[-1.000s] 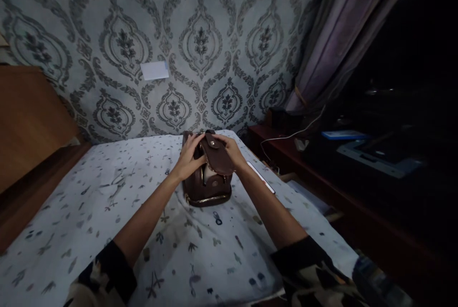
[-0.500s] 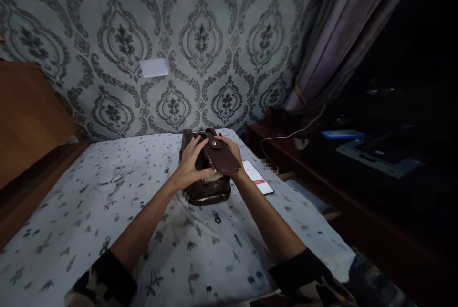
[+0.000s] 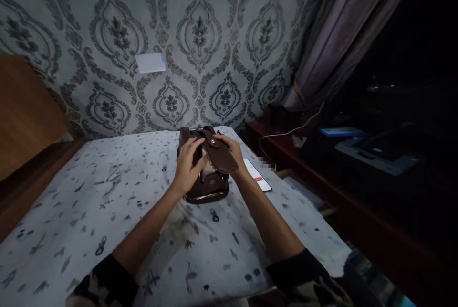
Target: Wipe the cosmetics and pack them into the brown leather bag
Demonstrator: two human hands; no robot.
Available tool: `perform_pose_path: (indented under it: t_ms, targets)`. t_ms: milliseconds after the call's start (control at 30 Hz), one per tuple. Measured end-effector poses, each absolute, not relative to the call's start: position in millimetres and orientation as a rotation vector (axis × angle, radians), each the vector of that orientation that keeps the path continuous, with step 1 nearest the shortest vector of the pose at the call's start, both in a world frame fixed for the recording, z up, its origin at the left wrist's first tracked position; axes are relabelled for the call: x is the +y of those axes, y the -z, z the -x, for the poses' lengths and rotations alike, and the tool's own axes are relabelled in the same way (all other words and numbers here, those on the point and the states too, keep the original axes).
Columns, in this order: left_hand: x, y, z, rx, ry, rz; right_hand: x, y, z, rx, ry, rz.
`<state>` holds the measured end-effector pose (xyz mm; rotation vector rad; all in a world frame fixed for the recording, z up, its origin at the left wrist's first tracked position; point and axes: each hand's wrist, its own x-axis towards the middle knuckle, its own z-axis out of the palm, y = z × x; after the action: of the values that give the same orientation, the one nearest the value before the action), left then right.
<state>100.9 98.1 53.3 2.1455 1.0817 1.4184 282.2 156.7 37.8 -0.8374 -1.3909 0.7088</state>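
Observation:
A brown leather bag (image 3: 203, 193) with gold zips sits on the patterned white sheet. Its rounded flap (image 3: 225, 158), with a strap and a metal snap, is lifted to the right, and something pale shows in the gap beneath. My left hand (image 3: 188, 161) grips the bag's left side, its fingers over the top and its thumb by the gap. Round the flap's right edge, my right hand (image 3: 234, 152) holds it; some of its fingers are hidden behind the leather. Just right of that wrist lies a phone (image 3: 259, 178) with a lit screen.
A patterned wall stands behind the bed, with a white card (image 3: 150, 63) on it. Wooden furniture (image 3: 30, 106) borders the left. Along the right runs a dark red ledge (image 3: 261, 130) with a white cable (image 3: 286, 133) and a blue-edged object (image 3: 341, 132).
My left thumb has drawn up and back from the front of the gap, so more of the pale inside shows. My right hand still holds the flap. The view has shifted slightly.

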Motion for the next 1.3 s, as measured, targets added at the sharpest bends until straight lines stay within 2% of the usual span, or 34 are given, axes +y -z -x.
perform_pose_path:
  t_ms: [200,567,733,1000,1300]
  targets:
    - [100.4,-58.0,-111.9,1.224,-1.426,-2.158,156.4,-40.2,-280.3,-1.398,-0.638,0.881]
    - [121.5,-71.6,-112.1,1.376,-1.25,-2.06,132.5,-40.9,-273.5,-1.352,-0.712,0.807]
    - [122.4,-64.9,-111.8,1.468,-1.329,-2.078,122.6,-36.3,-272.7,-1.401,-0.676,0.866]
    - [129.3,-53.2,-109.0,1.404,-1.412,-2.072,116.5,-24.1,-264.1,-1.56,-0.393,0.992]
    - [123.7,-47.5,-102.0,1.268,-1.413,-2.109,123.7,-15.6,-261.6,-1.517,-0.35,1.086]
